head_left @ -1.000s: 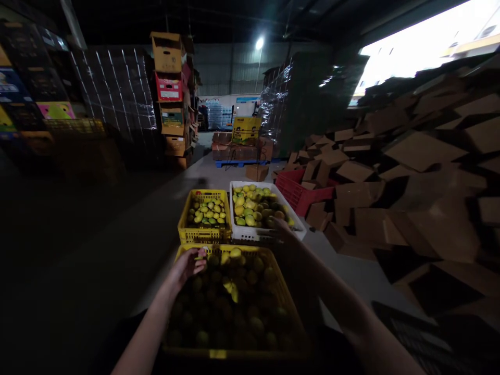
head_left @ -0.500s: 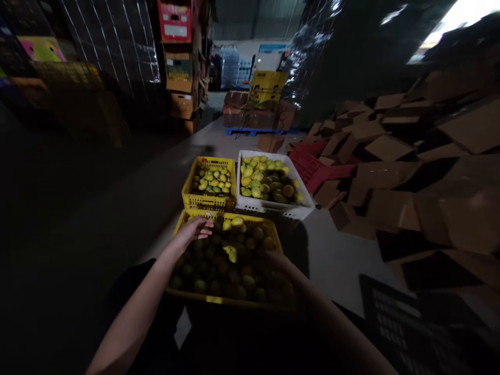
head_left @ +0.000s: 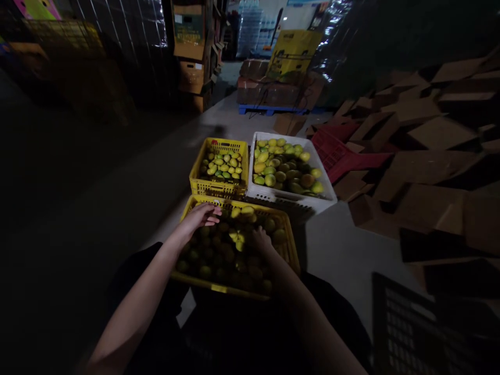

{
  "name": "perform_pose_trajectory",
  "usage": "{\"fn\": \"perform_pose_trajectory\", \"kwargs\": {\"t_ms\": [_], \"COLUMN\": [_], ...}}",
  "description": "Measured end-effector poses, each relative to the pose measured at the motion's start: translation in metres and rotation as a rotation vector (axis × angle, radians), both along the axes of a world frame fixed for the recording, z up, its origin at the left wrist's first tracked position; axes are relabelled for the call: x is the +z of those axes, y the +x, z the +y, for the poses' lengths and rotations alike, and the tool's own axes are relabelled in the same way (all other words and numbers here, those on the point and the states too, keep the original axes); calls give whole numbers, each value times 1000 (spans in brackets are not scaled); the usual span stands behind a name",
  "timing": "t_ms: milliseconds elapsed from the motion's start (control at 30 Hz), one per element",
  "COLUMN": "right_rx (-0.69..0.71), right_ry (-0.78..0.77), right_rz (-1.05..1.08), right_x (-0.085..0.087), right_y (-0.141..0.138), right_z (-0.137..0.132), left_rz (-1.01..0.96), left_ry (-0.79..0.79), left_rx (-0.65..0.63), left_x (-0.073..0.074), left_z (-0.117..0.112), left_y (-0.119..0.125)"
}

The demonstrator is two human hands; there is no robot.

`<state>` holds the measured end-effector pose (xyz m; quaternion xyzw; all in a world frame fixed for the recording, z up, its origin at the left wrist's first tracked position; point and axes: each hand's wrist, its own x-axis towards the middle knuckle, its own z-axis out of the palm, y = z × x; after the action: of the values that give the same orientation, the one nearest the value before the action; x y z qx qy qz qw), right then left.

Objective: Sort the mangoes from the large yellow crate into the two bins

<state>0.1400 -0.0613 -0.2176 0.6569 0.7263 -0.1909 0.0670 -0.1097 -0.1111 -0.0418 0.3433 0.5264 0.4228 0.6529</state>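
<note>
A yellow crate [head_left: 291,237] full of lemon-like yellow-green fruit [head_left: 205,271] stands right in front of me, much of it in shadow. My left hand [head_left: 203,214] hovers over its far left part, fingers stretched out and apart, with no fruit in it. Among the fruit right of the middle is my right hand [head_left: 261,239], its fingers curled downward; darkness hides what they hold, if anything. A lit patch of yellow fruit [head_left: 239,240] lies between the two hands. Behind stand a smaller yellow crate [head_left: 197,186] and a white crate [head_left: 273,194], both holding similar fruit.
Flattened and open cardboard boxes [head_left: 425,174] are heaped on the right, with a red crate [head_left: 338,156] at their edge. A dark crate [head_left: 402,317] sits at lower right. Farther back are a blue pallet [head_left: 269,110] with packs, and stacked cartons [head_left: 191,75].
The view has tipped down and turned left, so the crates sit higher and farther right. My right hand has moved left over the fruit; my left hand stays over the same corner.
</note>
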Motion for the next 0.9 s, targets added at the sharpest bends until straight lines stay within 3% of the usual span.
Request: {"fn": "perform_pose_trajectory", "kwargs": {"t_ms": [133,267,367,500,600,700,733,900], "right_rx": [46,33,-18,-92,-105,-161,-222,-420], "right_ry": [-26,6,13,36,78,121,129,121], "right_rz": [-116,-102,-30,153,355,658,915,1570], "right_x": [-8,-6,7,42,78,113,124,156], "right_y": [-20,-33,-40,-44,-36,-17,-9,33], "right_z": [-7,-14,-15,-14,-18,-32,-40,-85], "left_rz": [43,85,111,166,205,250,265,354], "left_ry": [-22,-19,-10,-14,2,0,-16,-189], "left_rx": [-14,-47,-71,-75,-91,-133,-147,-140], "left_x": [0,1,2,2,0,-12,-19,-69], "left_z": [3,4,2,-2,-3,-1,0,-4], "left_y": [3,5,7,9,9,9,9,9]}}
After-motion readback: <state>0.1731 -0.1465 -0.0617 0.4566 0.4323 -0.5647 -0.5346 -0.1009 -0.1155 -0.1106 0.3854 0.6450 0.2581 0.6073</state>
